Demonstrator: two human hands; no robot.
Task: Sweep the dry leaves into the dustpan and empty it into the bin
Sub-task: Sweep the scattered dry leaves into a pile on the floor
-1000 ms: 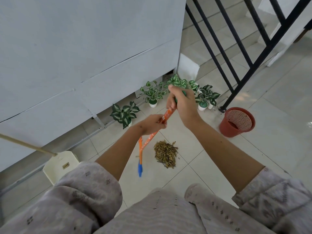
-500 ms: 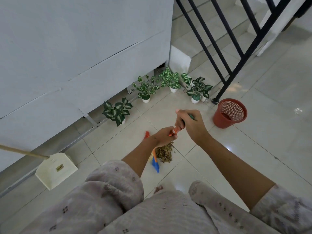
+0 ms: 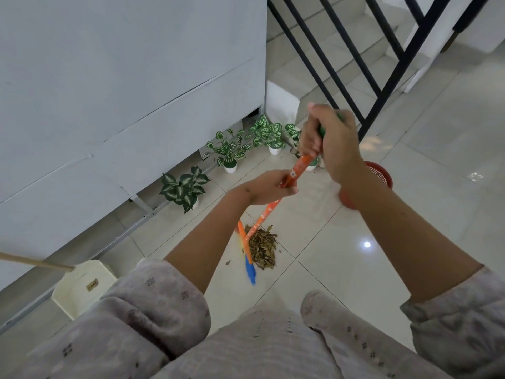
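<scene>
A small heap of dry brown leaves [image 3: 262, 246] lies on the white floor tiles in front of me. I hold an orange-handled broom [image 3: 266, 212] with both hands; its orange and blue head [image 3: 247, 255] rests on the floor against the left side of the heap. My left hand [image 3: 269, 187] grips the shaft lower down, and my right hand [image 3: 330, 143] grips near the green top end. A cream dustpan [image 3: 82, 288] with a long wooden handle stands at the lower left by the wall. The red mesh bin [image 3: 378, 173] is partly hidden behind my right forearm.
Several small potted plants [image 3: 229, 151] line the base of the pale wall [image 3: 109, 91] on the left. A black stair railing [image 3: 382, 67] and steps rise at the upper right. One loose leaf [image 3: 227, 261] lies left of the heap. Glossy tiles extend to the right.
My hands and the broom have risen in the view and shifted right. The broom head has stayed at the left edge of the leaf heap, and my right forearm now covers part of the bin.
</scene>
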